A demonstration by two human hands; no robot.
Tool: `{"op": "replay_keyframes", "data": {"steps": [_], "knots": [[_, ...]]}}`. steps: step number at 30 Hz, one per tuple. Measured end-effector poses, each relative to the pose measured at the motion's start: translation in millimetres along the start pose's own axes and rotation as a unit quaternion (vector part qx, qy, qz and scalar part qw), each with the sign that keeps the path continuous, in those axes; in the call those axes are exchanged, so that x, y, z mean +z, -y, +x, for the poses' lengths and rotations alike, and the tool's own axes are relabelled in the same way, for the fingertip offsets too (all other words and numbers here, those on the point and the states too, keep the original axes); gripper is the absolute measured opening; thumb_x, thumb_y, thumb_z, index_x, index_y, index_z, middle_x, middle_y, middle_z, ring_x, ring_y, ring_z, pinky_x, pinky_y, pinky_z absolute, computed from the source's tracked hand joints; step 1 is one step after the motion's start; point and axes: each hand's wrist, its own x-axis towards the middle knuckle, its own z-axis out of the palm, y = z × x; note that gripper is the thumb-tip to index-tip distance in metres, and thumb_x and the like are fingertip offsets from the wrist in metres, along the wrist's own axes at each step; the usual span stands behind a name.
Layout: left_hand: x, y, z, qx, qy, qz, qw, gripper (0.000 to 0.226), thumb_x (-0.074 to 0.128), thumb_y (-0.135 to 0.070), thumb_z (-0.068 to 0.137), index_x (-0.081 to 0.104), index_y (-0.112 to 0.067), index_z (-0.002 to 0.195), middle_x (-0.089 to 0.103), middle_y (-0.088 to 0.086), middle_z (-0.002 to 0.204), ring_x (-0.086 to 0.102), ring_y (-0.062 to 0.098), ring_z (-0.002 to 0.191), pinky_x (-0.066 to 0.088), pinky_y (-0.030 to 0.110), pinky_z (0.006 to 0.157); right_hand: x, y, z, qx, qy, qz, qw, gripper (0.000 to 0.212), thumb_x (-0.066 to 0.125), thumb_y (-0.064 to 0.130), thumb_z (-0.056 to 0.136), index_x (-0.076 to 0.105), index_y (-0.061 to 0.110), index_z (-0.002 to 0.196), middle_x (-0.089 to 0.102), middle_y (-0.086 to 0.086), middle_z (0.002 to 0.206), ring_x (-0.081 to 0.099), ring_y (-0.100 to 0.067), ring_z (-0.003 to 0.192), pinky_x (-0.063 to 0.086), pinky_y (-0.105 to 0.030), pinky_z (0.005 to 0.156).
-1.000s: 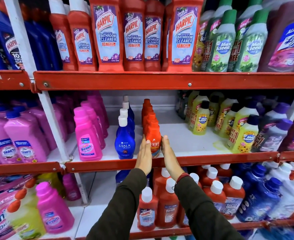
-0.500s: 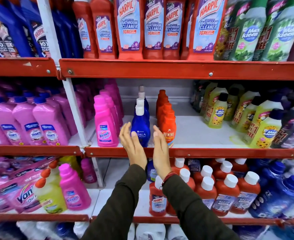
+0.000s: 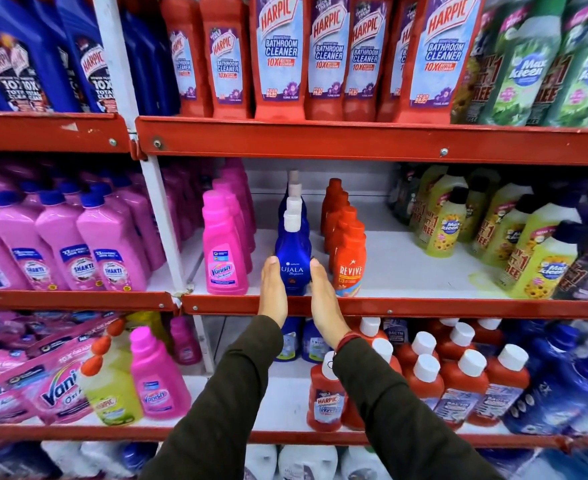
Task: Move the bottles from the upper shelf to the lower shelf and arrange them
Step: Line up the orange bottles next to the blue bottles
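Note:
A row of blue Ujala bottles (image 3: 293,249) with white caps stands on the middle shelf (image 3: 424,306), running front to back. My left hand (image 3: 272,292) lies flat against the left side of the front blue bottle. My right hand (image 3: 323,299) lies flat against its right side, palms facing each other and fingers straight. The bottle stands upright on the shelf. A row of orange Revive bottles (image 3: 350,268) is just to the right, and a row of pink Vanish bottles (image 3: 223,258) to the left. The lower shelf (image 3: 285,388) shows under my forearms.
Large red Harpic bottles (image 3: 278,57) fill the top shelf. Yellow-green Max Kleen bottles (image 3: 542,265) stand at the middle shelf's right, with bare shelf between them and the orange row. On the lower shelf are small red Harpic bottles (image 3: 325,400), blue bottles and a pink Vanish bottle (image 3: 155,379).
Both hands left the orange Revive bottle, moved left, and now flank the front blue Ujala bottle. The view also shifted, so the shelves appear further right.

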Motion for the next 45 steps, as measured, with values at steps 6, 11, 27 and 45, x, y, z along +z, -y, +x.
{"op": "replay_keyframes", "data": {"steps": [6, 11, 27, 45], "knots": [[1.6, -1.7, -3.9, 0.012, 0.016, 0.013, 1.000, 0.062, 0.025, -0.052, 0.109, 0.028, -0.020, 0.162, 0.036, 0.008, 0.167, 0.034, 0.024, 0.155, 0.027, 0.049, 0.129, -6.9, -0.4, 2.0, -0.013, -0.025, 0.026, 0.999, 0.050, 0.036, 0.052, 0.104, 0.045, 0.028, 0.147, 0.059, 0.006, 0.141, 0.060, 0.004, 0.119, 0.051, -0.014, 0.089], [-63.0, -21.1, -18.4, 0.106, -0.042, 0.073, 0.991, 0.052, 0.026, -0.043, 0.111, 0.030, -0.026, 0.161, 0.030, -0.002, 0.169, 0.027, 0.006, 0.151, 0.023, 0.033, 0.126, 61.0, -5.9, -18.7, -0.111, -0.110, -0.004, 0.988, 0.039, 0.038, 0.042, 0.106, 0.052, 0.027, 0.140, 0.054, 0.013, 0.137, 0.054, 0.017, 0.117, 0.048, -0.005, 0.088], [-124.1, -35.8, 19.6, -0.001, -0.049, -0.037, 0.998, 0.057, 0.023, -0.046, 0.111, 0.044, -0.015, 0.153, 0.046, 0.014, 0.160, 0.042, 0.027, 0.150, 0.031, 0.048, 0.127, 113.2, -3.0, 1.3, 0.027, 0.013, 0.007, 1.000, 0.062, 0.025, 0.052, 0.106, 0.026, 0.018, 0.157, 0.039, 0.004, 0.156, 0.044, -0.005, 0.137, 0.037, -0.015, 0.106], [-121.5, -28.4, 30.1, 0.006, -0.011, 0.023, 1.000, 0.059, 0.026, -0.038, 0.112, 0.026, -0.005, 0.161, 0.036, 0.021, 0.165, 0.035, 0.034, 0.154, 0.027, 0.054, 0.128, 111.7, -11.4, 11.6, 0.060, 0.035, -0.011, 0.998, 0.032, 0.032, 0.061, 0.101, 0.055, 0.045, 0.117, 0.067, 0.035, 0.097, 0.065, 0.022, 0.087, 0.049, -0.002, 0.068]]}}
